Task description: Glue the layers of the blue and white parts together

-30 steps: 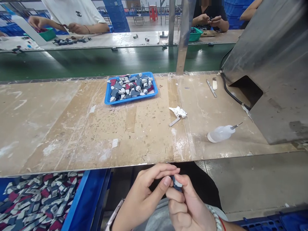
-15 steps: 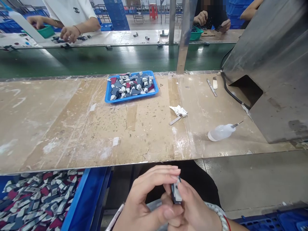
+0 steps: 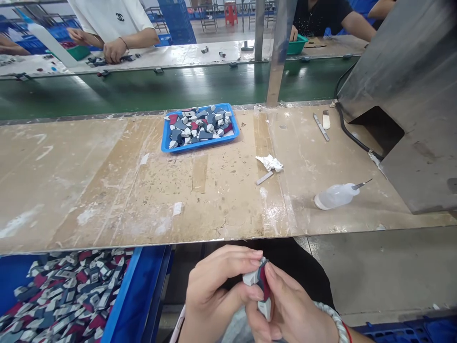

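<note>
Between my two hands, just below the table's front edge, is a small plastic part (image 3: 263,285) in light grey, dark blue and maroon. My left hand (image 3: 217,290) pinches it from the left, thumb and fingertips on its grey side. From the right, my right hand (image 3: 293,305) grips it too, thumb near its top end and fingers curled under it. The fingers partly cover the part. A blue tray (image 3: 200,146) on the table carries many similar parts. More of them fill a big blue bin (image 3: 121,295) at lower left.
A squeeze bottle with a needle tip (image 3: 335,196) lies on the table, near crumpled white tissue (image 3: 270,163) and a small grey strip (image 3: 264,178). A craft knife (image 3: 321,127) lies farther back. A metal housing (image 3: 403,105) stands at right. Co-workers sit beyond the green conveyor (image 3: 143,93).
The part has been turned in my hands, so its maroon face and grey end now show. Both hands remain on it. The view has shifted slightly, and the co-workers' hands have moved.
</note>
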`<state>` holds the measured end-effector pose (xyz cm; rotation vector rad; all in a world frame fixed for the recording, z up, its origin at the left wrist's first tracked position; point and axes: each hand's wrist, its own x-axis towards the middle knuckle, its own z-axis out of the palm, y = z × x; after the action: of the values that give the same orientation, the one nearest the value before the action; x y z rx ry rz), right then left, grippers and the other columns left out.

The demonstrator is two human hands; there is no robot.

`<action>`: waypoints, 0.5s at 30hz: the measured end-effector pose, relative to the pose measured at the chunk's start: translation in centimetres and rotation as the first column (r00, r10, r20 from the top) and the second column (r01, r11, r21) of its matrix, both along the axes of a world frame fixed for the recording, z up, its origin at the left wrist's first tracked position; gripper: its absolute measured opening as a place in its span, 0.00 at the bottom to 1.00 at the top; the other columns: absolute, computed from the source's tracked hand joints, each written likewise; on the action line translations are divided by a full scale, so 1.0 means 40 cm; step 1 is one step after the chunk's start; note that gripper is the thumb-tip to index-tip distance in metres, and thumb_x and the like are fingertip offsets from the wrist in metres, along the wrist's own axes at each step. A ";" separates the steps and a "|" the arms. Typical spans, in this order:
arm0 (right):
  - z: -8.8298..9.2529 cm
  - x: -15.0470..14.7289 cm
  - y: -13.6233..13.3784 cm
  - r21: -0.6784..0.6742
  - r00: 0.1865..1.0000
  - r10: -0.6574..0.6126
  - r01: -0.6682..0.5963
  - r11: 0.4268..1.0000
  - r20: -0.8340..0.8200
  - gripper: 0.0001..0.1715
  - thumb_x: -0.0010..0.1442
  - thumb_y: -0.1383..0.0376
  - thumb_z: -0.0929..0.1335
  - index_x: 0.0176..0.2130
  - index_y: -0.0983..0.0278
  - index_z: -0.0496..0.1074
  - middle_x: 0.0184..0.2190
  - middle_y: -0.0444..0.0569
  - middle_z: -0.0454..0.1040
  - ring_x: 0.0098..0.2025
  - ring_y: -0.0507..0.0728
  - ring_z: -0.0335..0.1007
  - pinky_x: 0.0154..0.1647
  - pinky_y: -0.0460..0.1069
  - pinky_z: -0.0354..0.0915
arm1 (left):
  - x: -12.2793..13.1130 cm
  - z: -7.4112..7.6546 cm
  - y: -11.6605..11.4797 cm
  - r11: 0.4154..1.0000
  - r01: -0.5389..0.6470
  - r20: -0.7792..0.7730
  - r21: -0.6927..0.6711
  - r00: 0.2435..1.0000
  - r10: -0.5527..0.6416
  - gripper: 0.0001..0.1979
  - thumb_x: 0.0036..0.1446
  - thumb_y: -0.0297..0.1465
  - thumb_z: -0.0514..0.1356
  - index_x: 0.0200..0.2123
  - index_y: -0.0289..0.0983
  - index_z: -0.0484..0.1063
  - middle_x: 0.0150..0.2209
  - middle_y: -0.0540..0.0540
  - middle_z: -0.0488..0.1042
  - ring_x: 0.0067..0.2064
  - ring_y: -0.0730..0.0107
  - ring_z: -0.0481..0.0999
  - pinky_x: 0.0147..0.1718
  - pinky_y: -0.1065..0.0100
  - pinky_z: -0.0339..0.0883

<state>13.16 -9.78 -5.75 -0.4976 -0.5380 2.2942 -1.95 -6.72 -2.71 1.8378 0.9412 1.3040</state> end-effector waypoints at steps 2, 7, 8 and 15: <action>-0.001 0.002 0.003 0.044 1.000 0.012 -0.011 0.999 -0.016 0.31 0.71 0.41 0.58 0.51 0.66 0.63 0.19 0.39 0.65 0.15 0.44 0.50 0.19 0.39 0.60 | 0.002 -0.003 -0.003 1.000 -0.023 -0.012 0.019 1.000 0.023 0.08 0.62 0.33 0.66 0.43 0.38 0.78 0.41 0.46 0.83 0.44 0.65 0.83 0.43 0.67 0.80; -0.017 -0.002 -0.007 0.171 0.974 -0.208 0.190 0.967 0.093 0.42 0.60 0.42 0.72 0.62 0.53 0.53 0.35 0.45 0.71 0.19 0.45 0.57 0.21 0.42 0.63 | 0.002 -0.021 -0.013 0.978 -0.202 -0.039 0.051 0.978 0.204 0.07 0.62 0.31 0.67 0.44 0.37 0.78 0.40 0.49 0.82 0.42 0.71 0.82 0.44 0.73 0.77; -0.020 -0.002 -0.011 0.288 0.933 -0.318 0.262 0.921 0.169 0.45 0.57 0.43 0.75 0.62 0.50 0.52 0.39 0.46 0.72 0.21 0.46 0.59 0.22 0.42 0.63 | 0.001 -0.024 -0.014 0.971 -0.229 -0.042 0.060 0.972 0.232 0.07 0.62 0.31 0.67 0.44 0.37 0.78 0.40 0.49 0.82 0.42 0.72 0.81 0.43 0.74 0.76; 0.012 0.028 0.001 0.906 0.530 -0.767 -0.004 0.424 0.362 0.27 0.72 0.47 0.60 0.63 0.56 0.63 0.39 0.49 0.75 0.38 0.54 0.74 0.38 0.46 0.71 | -0.005 -0.029 -0.028 0.963 -0.248 -0.069 0.108 0.964 0.256 0.08 0.65 0.29 0.63 0.47 0.36 0.77 0.42 0.47 0.81 0.44 0.68 0.81 0.43 0.69 0.76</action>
<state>14.29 -9.75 -5.25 -0.9487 -1.6187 0.9341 -2.16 -7.82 -3.85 1.9058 1.2074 1.4583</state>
